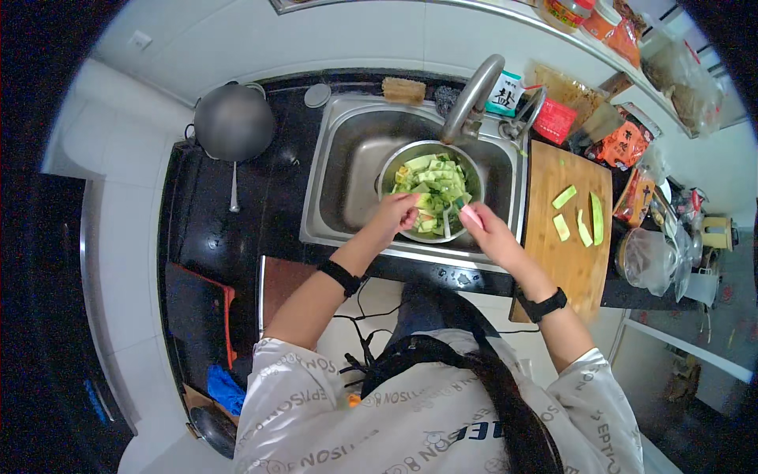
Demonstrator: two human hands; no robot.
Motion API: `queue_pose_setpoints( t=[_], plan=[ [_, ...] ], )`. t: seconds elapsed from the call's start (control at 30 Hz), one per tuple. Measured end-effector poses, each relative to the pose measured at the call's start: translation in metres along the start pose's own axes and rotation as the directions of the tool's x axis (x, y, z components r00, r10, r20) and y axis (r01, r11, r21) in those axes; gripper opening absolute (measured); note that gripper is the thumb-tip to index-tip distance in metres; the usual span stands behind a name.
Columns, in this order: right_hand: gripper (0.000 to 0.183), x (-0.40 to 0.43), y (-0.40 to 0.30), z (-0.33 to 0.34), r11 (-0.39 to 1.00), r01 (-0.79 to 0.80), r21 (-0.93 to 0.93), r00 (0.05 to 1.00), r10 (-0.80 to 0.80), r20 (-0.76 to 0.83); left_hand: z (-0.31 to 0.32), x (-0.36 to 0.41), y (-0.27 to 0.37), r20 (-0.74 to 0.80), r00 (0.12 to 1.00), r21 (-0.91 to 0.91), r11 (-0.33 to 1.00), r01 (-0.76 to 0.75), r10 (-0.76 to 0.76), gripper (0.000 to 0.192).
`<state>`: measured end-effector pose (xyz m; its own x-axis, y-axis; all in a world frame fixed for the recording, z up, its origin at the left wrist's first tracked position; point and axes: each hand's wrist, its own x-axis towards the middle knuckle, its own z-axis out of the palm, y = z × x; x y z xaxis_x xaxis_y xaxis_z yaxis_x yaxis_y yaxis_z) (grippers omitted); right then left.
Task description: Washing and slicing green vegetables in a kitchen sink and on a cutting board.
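Observation:
A round metal pot [386, 172] sits in the stainless steel sink, heaped with cut pale-green melon or squash pieces [435, 172]. Over its near left side, my left hand [395, 216] pinches a vegetable piece [423, 201] with green and yellowish flesh. My right hand [492, 234] grips a pink-handled kitchen tool [472, 215] above the pot's near right side. Its working end blurs into the vegetables, so I cannot tell whether it is a knife or a peeler. The two hands are a short distance apart.
The sink [355, 178] has a faucet [474, 101] arching over the pot's far rim. On the right, a wooden cutting board [551, 266] bears several green strips [596, 219]. Seasoning bags [622, 142] crowd behind it. A lidded pan [234, 121] stands at the far left.

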<state>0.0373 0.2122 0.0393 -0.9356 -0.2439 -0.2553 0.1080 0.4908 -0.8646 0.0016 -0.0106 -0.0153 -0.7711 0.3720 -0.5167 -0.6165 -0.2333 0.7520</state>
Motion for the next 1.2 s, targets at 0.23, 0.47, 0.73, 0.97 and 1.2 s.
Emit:
queue_pose_setpoints(
  t=[0.23,0.47,0.73,0.97,1.2],
  plan=[
    [0.036,-0.005,-0.013,0.020,1.000,0.009,-0.015,0.999,-0.009,0.053,-0.002,0.009,-0.003,-0.062,0.996,-0.271,0.962,0.041,-0.060,0.018],
    [0.038,-0.007,-0.021,0.019,0.998,-0.025,-0.051,0.996,0.029,0.088,0.003,0.008,-0.004,-0.141,0.986,-0.248,0.967,0.055,-0.093,0.017],
    [0.038,-0.007,-0.024,0.016,0.976,-0.016,-0.216,0.999,0.026,0.041,0.008,0.010,-0.005,-0.193,0.979,-0.258,0.966,0.019,-0.071,0.012],
    [0.036,-0.004,-0.025,0.023,0.899,-0.006,-0.438,0.997,-0.030,-0.074,0.015,0.006,-0.011,-0.254,0.967,-0.225,0.973,-0.047,-0.012,0.015],
    [0.035,0.008,-0.020,0.028,0.936,-0.084,-0.342,0.996,0.079,-0.028,0.014,0.000,-0.013,-0.283,0.956,-0.161,0.979,-0.129,0.080,0.021]
  ],
)
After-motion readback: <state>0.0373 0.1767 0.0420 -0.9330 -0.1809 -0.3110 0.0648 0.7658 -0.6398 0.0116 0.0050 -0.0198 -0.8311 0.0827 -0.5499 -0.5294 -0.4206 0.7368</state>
